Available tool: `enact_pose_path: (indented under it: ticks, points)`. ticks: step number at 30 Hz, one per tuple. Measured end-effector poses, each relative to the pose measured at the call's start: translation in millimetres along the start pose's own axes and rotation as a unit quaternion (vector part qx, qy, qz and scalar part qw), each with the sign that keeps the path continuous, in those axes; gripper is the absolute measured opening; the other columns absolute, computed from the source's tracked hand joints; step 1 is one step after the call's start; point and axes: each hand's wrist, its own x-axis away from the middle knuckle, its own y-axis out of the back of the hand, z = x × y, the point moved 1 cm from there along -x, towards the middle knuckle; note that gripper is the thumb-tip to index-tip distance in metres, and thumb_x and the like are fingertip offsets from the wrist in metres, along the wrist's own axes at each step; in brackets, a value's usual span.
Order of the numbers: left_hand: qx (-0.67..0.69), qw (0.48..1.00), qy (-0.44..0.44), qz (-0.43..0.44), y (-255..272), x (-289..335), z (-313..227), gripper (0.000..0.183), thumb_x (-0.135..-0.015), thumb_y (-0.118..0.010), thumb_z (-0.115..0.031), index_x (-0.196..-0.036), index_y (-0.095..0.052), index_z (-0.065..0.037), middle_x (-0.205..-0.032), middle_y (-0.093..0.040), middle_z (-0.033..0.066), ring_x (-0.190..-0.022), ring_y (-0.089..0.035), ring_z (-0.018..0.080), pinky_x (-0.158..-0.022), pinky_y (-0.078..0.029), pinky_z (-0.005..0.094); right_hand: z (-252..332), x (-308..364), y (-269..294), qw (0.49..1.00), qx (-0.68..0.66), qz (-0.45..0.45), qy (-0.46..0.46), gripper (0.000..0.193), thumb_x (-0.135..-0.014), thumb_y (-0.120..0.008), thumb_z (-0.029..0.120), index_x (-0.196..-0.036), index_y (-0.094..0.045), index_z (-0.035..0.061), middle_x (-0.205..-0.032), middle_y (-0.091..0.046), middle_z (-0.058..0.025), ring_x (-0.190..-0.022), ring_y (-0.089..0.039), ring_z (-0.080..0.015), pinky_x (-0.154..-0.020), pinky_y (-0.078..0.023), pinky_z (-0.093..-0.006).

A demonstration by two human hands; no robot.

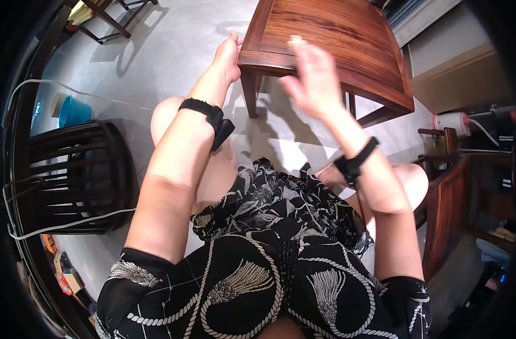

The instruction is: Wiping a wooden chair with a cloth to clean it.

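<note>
A reddish-brown wooden table [331, 28] with square legs stands in front of me. Against its near left corner is my left hand [228, 59], its fingers stretched forward along the side edge. Part of that hand's grip is hard to make out. My right hand [314, 82] is raised over the table's near edge, smeared by motion, with the thumb apart from the other fingers. Something small and pale [296, 41] shows at its fingertips, too blurred to name. Black straps with small dark devices circle both forearms.
A dark slatted stool [77, 175] stands at my left, with a blue bucket [74, 111] beyond it. A white cable [94, 97] runs over the grey floor. At the right are a wooden chair [447, 214] and a pink-and-white appliance [451, 122]. Another wooden-legged piece [114, 25] stands far left.
</note>
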Motion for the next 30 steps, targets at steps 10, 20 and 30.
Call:
enact_pose_path:
  ticks: [10,20,30]
  points:
    - [-0.024,0.994,-0.018,0.104,30.6,-4.2,11.5,0.066,-0.101,-0.030,-0.051,-0.138,-0.036,0.002,-0.133,-0.048,0.0222,-0.121,-0.050,0.0272,-0.104,-0.040,0.0358,-13.9,-2.5,-92.0,0.822,0.436,0.037,0.364,0.071,-0.088,-0.048,0.044,-0.149,-0.029,0.0109,-0.158,-0.015,-0.0043,-0.146,-0.012,-0.0209,-0.120,-0.007,-0.0438]
    - [-0.119,0.990,-0.044,0.067,20.8,-9.2,18.1,0.047,-0.100,-0.039,-0.049,-0.110,-0.057,-0.007,-0.094,-0.065,0.0030,-0.082,-0.056,0.0115,-0.079,-0.041,0.0267,-98.5,64.9,-10.4,0.778,0.487,0.126,0.377,0.084,-0.080,-0.047,0.037,-0.153,-0.013,0.0141,-0.160,-0.005,0.0021,-0.147,-0.003,-0.0140,-0.120,-0.002,-0.0407]
    - [-0.376,0.891,-0.240,-0.087,11.3,-6.9,8.9,0.054,-0.098,-0.044,-0.047,-0.122,-0.058,-0.001,-0.109,-0.063,0.0134,-0.109,-0.054,0.0235,-0.099,-0.038,0.0362,-166.4,109.9,57.2,0.797,0.461,0.165,0.354,0.072,-0.088,-0.049,0.034,-0.152,-0.019,0.0153,-0.158,-0.014,0.0075,-0.145,-0.012,-0.0106,-0.120,-0.009,-0.0374]
